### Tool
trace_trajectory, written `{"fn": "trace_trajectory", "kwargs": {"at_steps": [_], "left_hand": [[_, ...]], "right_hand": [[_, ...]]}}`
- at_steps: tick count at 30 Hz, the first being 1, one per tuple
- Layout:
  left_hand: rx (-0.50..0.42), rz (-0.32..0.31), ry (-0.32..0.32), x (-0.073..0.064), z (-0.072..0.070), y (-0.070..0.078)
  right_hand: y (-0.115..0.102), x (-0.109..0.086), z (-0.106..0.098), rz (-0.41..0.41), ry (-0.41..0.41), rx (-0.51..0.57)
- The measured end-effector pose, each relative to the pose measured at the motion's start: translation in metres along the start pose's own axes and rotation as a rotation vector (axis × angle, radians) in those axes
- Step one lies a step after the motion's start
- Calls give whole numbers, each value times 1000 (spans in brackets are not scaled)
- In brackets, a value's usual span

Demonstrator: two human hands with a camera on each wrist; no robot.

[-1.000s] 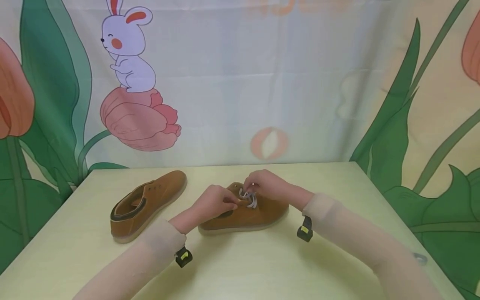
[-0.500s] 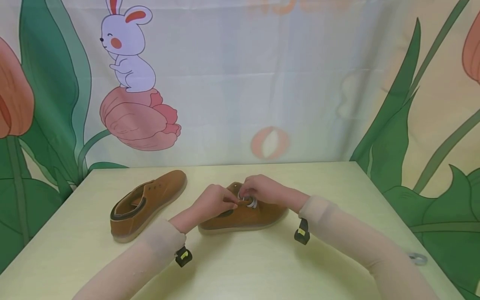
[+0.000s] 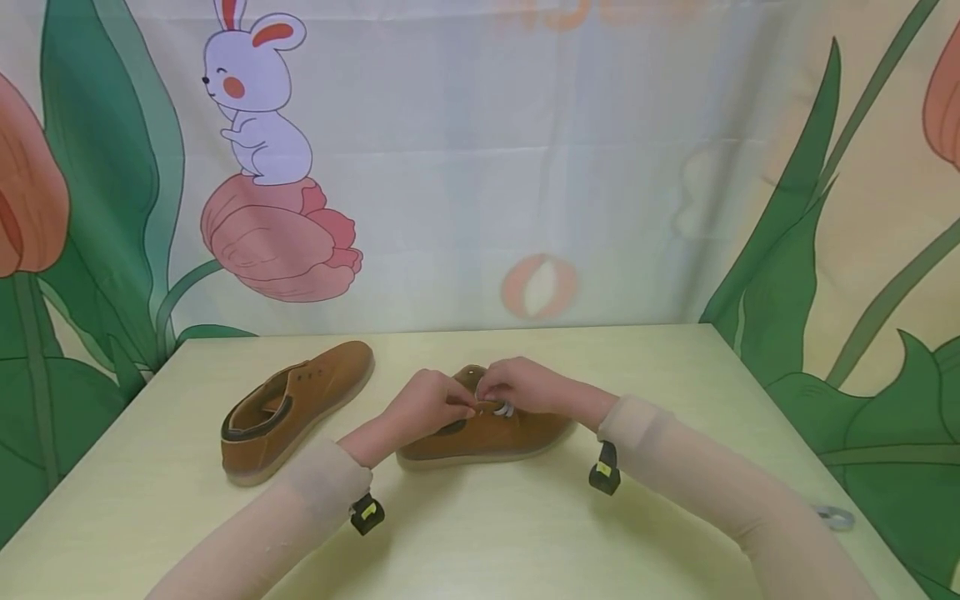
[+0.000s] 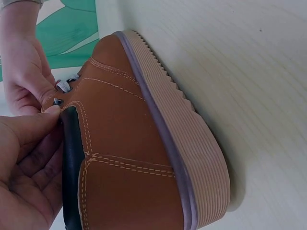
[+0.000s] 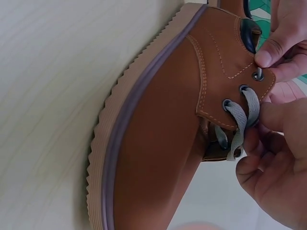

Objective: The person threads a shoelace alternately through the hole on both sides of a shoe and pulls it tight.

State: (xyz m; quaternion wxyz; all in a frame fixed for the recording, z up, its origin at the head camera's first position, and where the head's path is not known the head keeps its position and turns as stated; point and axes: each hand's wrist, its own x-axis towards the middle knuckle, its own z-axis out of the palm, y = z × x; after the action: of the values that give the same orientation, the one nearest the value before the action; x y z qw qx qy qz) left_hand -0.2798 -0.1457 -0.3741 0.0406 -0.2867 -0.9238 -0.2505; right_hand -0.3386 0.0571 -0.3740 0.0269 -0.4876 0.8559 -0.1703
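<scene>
A brown lace-up shoe (image 3: 480,442) rests on the table, toe to the right in the head view. My left hand (image 3: 427,408) pinches its eyelet flap, the thumb (image 4: 50,112) beside the top eyelet. Grey shoelace (image 5: 237,115) runs through the lower eyelets, and a short bit of it pokes out of the top eyelet (image 5: 258,75). With curled fingers, my right hand (image 5: 283,158) holds the shoelace at the flap's edge; its fingertips are partly hidden behind the flap. A matching shoe (image 3: 322,379) with bare eyelets lies to the left.
The pale table (image 3: 480,533) ends at a printed curtain (image 3: 622,167) behind. A small grey object (image 3: 836,517), perhaps a coiled lace, lies near the right edge beside my right sleeve (image 3: 720,475).
My right hand has moved slightly left and down, from above the laces to the flap beside my left hand. The loose lace is now mostly covered. My left hand has stayed in place.
</scene>
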Motion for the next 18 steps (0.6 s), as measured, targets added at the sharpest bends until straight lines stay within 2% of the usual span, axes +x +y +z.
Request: {"fn": "trace_trajectory", "kwargs": {"at_steps": [4,8,11,13,18], "left_hand": [[-5,-11,-3,0,0,0],[1,-77,-4,-1,-1,0],[-2,-138,-4,-2,-1,-2],[-10,-154,-4,-2,0,-5],[-45,-112,-41,-4,-1,-11]], "right_hand": [[-1,-1,1,49,-43,72],[-2,-4,5,78,-49,145],[-2,-6,12,74,10,150],[-3,-8,18,70,69,127],[-3,-13,30,14,203,4]]}}
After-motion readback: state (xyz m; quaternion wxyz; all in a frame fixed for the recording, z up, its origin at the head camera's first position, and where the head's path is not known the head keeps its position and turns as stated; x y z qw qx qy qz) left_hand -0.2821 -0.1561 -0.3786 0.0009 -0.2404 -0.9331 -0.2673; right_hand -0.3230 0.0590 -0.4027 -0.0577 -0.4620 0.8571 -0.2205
